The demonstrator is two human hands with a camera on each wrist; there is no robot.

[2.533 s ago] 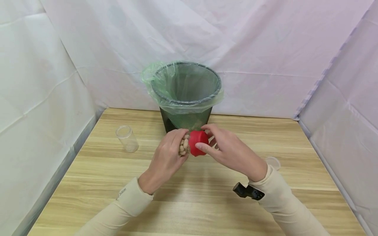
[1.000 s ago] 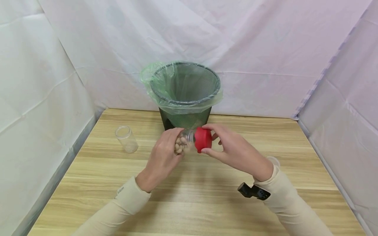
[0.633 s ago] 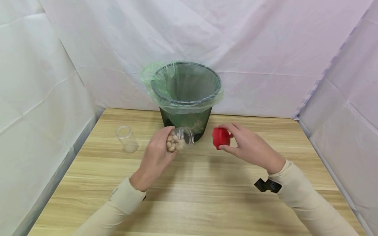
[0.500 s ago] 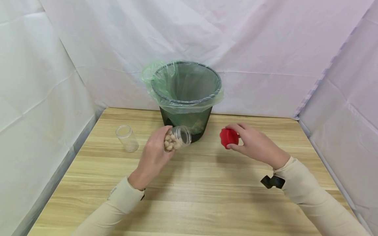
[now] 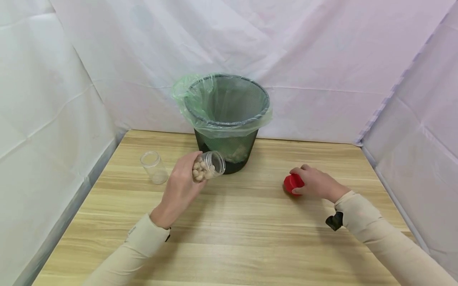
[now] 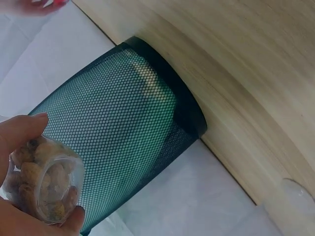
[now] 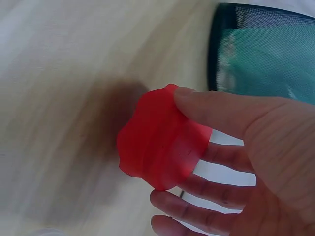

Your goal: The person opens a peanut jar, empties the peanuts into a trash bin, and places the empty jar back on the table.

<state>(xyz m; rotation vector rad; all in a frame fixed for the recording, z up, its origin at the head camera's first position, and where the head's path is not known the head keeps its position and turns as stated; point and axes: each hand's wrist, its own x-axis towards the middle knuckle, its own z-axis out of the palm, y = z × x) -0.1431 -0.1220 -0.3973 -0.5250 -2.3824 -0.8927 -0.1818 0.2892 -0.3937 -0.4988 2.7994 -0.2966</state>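
Observation:
My left hand (image 5: 181, 182) grips a clear plastic jar (image 5: 216, 162) tilted on its side above the table, its threaded open mouth facing right. Tan, nut-like pieces (image 5: 201, 170) fill its lower part; in the left wrist view they show through the jar's base (image 6: 56, 189). Over on the right, my right hand (image 5: 316, 183) holds a red lid (image 5: 291, 184) with a wavy rim, low over the tabletop. The right wrist view has the thumb on one side of the red lid (image 7: 165, 140) and fingers on the other.
A black mesh waste bin (image 5: 229, 145) with a green plastic liner (image 5: 191, 97) stands at the back middle of the wooden table (image 5: 229, 246). A second clear jar (image 5: 154, 170) stands upright on the left, without a lid. White cloth walls (image 5: 315, 59) enclose the table.
The red lid has come off the jar and moved right and down with my right hand. My left hand has drawn the jar a little left, its mouth now uncovered.

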